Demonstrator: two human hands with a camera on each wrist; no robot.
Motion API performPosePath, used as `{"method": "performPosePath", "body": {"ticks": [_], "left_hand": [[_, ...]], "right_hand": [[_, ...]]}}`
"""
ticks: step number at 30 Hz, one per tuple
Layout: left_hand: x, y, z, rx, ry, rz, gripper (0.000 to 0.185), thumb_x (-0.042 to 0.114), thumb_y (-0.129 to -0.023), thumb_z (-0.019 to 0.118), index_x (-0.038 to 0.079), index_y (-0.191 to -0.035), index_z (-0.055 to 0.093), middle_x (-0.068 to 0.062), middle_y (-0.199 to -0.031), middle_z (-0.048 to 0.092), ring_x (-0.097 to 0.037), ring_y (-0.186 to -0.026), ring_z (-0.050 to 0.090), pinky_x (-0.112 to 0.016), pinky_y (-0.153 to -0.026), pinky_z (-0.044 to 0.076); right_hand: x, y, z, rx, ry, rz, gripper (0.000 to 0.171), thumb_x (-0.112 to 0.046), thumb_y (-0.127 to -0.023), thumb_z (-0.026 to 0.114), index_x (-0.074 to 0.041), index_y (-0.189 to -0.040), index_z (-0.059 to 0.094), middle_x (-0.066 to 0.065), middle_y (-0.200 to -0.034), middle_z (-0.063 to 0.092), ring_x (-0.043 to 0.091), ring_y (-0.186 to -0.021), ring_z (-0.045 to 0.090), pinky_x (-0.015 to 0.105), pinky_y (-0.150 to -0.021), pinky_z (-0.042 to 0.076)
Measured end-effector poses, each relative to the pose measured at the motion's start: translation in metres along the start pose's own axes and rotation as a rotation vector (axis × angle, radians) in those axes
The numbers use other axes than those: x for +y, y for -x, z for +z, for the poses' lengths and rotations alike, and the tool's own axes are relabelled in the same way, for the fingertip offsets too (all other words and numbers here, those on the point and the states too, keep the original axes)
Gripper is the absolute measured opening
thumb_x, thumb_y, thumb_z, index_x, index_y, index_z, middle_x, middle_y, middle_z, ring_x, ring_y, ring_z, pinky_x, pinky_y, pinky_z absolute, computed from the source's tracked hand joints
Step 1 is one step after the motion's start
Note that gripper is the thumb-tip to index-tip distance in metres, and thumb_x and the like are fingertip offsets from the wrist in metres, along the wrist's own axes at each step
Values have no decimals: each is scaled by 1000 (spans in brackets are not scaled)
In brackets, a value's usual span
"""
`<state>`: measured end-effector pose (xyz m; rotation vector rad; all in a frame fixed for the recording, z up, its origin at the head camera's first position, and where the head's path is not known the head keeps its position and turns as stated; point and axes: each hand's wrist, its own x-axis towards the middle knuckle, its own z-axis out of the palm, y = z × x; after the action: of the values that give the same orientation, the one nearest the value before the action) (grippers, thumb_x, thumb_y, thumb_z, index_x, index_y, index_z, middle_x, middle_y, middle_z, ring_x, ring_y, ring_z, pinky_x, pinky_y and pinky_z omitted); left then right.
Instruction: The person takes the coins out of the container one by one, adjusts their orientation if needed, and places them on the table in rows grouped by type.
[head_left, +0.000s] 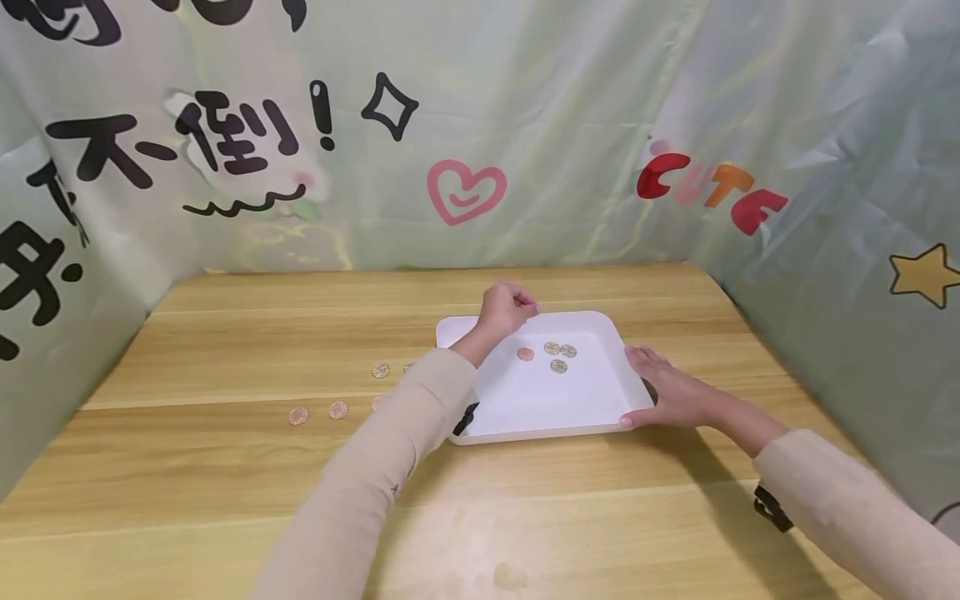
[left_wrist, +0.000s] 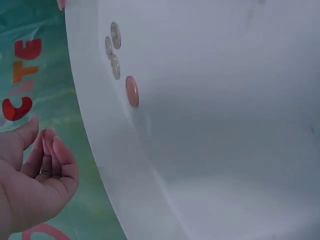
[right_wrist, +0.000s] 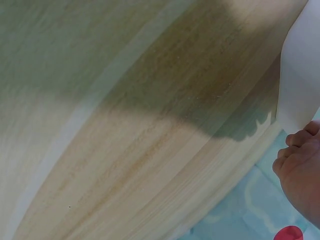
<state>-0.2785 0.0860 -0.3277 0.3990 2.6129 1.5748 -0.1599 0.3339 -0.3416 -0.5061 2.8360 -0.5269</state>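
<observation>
A shallow white tray (head_left: 540, 408) sits on the wooden table, with a copper coin (head_left: 525, 354) and three silvery coins (head_left: 558, 366) lying inside. My left hand (head_left: 506, 307) is raised over the tray's far rim. Its fingers are loosely bent, and no coin shows between thumb and fingertips in the left wrist view. At the tray's right side my right hand (head_left: 671, 392) holds the edge, thumb at the near corner and fingers spread along the rim. The right wrist view catches only part of that hand, its fingers (right_wrist: 300, 142) against the tray's outer wall.
Left of the tray, copper coins (head_left: 339, 410) lie in a row, with silvery coins (head_left: 381, 370) behind them. My left sleeve (head_left: 390, 450) covers part of this area and the tray's left side. A printed cloth (head_left: 555, 167) encloses the table at the back and sides.
</observation>
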Motion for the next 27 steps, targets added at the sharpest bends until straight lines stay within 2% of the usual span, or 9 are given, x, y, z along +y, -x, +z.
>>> {"method": "performPosePath", "body": {"ticks": [5,10,14,19,20,21,24,26,27], "left_hand": [[-7,0,9,-39,-113,-38,14,14,-83,69,0,-82,69,-9,-80,66,-10,-67,48,-15,-56,36],[-12,3,15,-76,-253,-141,15,16,-81,72,2,-82,69,-4,-79,64,-12,-72,50,-15,-59,34],[-18,-1,23,-112,-359,-217,20,20,-73,80,5,-83,69,-4,-84,67,-14,-77,55,-16,-63,41],[-93,-67,66,-136,-560,-247,34,37,-56,89,14,-66,65,2,-73,63,-13,-69,55,-23,-63,48],[-104,-77,74,-148,-591,-265,33,37,-59,87,14,-70,67,1,-78,64,-15,-73,56,-24,-67,49],[-123,-92,83,-158,-615,-256,35,41,-57,87,15,-69,66,1,-77,64,-14,-72,56,-24,-66,49],[-143,-107,95,-177,-670,-230,38,46,-59,84,15,-73,67,1,-82,64,-14,-75,55,-25,-69,50],[-140,-104,94,-193,-668,-214,39,46,-59,85,15,-74,67,1,-82,64,-14,-74,55,-25,-68,50],[-142,-104,92,-190,-658,-187,42,47,-54,87,14,-68,66,2,-77,63,-13,-68,53,-23,-62,48]], "right_hand": [[2,1,2,-3,-8,1,112,-43,-70,77,15,-141,13,36,-147,13,54,-134,9,66,-105,15],[3,1,5,-3,-17,-4,112,-44,-70,76,14,-142,13,36,-147,14,53,-135,9,66,-105,16],[3,0,4,-1,-4,-2,112,-44,-69,77,15,-141,14,36,-147,14,53,-135,10,65,-105,16],[3,-1,3,-1,-5,2,113,-44,-69,77,15,-141,13,36,-147,14,53,-135,9,65,-105,15],[3,-1,2,-2,-9,4,113,-44,-69,77,15,-141,13,36,-147,13,53,-135,8,65,-105,15],[3,-1,2,-3,-12,5,113,-44,-69,77,15,-141,13,36,-147,13,53,-135,8,65,-105,15],[2,0,2,-6,-22,7,113,-43,-69,77,15,-141,12,36,-147,12,53,-135,7,66,-105,14],[2,0,1,-7,-27,9,113,-43,-69,77,15,-141,12,36,-147,12,53,-135,7,66,-105,14],[2,0,1,-7,-28,9,113,-43,-69,77,15,-141,12,36,-147,12,53,-135,7,66,-105,14]]}}
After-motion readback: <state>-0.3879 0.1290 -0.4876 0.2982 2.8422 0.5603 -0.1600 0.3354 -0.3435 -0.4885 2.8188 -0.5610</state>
